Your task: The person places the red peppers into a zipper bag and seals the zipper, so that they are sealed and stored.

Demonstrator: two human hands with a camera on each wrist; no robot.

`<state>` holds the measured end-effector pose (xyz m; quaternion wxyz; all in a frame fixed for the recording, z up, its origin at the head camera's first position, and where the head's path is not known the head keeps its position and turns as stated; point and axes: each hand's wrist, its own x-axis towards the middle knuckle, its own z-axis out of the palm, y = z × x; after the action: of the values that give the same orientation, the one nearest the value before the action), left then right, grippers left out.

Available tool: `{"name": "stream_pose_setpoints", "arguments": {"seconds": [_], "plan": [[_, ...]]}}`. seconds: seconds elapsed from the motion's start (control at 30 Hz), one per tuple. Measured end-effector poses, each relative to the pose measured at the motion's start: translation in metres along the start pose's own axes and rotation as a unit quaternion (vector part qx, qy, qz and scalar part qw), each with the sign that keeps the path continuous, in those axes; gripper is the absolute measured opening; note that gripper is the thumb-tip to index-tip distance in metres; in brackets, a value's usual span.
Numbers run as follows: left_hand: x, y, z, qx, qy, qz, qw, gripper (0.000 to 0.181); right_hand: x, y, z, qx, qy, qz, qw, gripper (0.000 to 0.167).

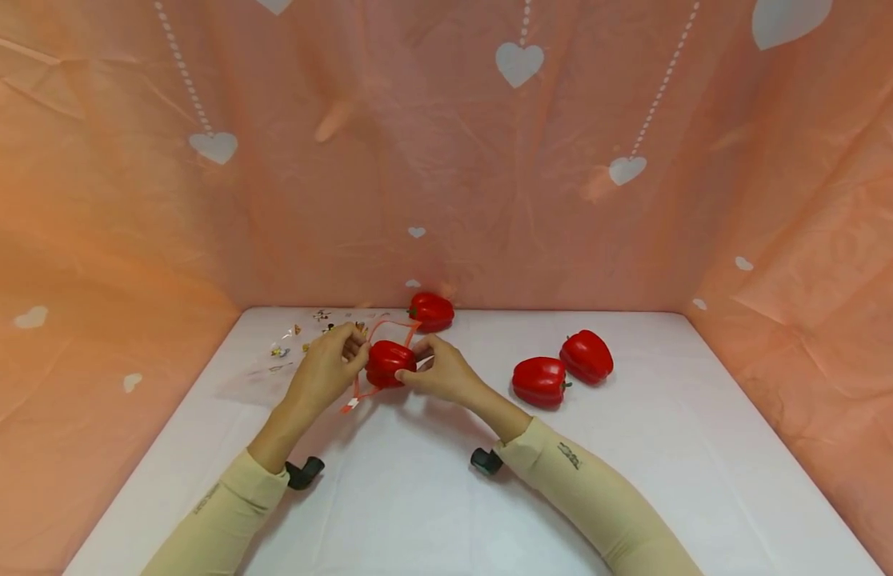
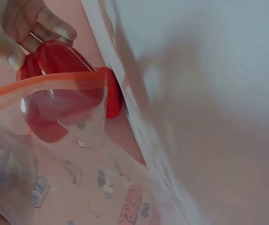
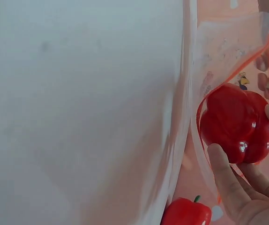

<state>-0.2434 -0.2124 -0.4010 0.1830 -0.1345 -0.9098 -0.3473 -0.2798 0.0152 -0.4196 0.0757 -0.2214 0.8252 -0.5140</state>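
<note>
A clear zip bag with an orange zip edge, a white slider and cartoon prints lies to the left. At its mouth, my left hand grips the edge; through the film its fingers look blurred in the left wrist view. My right hand holds a red bell pepper between thumb and fingers. In the left wrist view, part of this pepper sits behind the orange zip edge. The right wrist view shows the pepper framed by the bag's opening, fingertips beneath it.
Another red bell pepper lies at the table's back edge, just beyond the bag. Two more, a nearer pepper and a farther pepper, lie to the right. A pink curtain with white hearts rises behind the white table.
</note>
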Motion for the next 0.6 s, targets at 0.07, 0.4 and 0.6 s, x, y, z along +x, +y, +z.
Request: {"name": "stream_pose_setpoints", "arguments": {"seconds": [0.07, 0.4, 0.6], "plan": [[0.000, 0.000, 0.000, -0.005, 0.005, 0.001, 1.0000, 0.006, 0.002, 0.000, 0.002, 0.006, -0.002, 0.001, 1.0000, 0.042], [0.000, 0.005, 0.001, -0.034, -0.016, 0.001, 0.9993, 0.007, 0.008, -0.006, 0.007, -0.001, 0.010, 0.008, 0.9999, 0.039], [0.000, 0.006, 0.001, -0.034, -0.015, 0.007, 0.9993, 0.009, 0.013, -0.005, 0.011, 0.019, 0.010, 0.001, 0.9998, 0.041]]}}
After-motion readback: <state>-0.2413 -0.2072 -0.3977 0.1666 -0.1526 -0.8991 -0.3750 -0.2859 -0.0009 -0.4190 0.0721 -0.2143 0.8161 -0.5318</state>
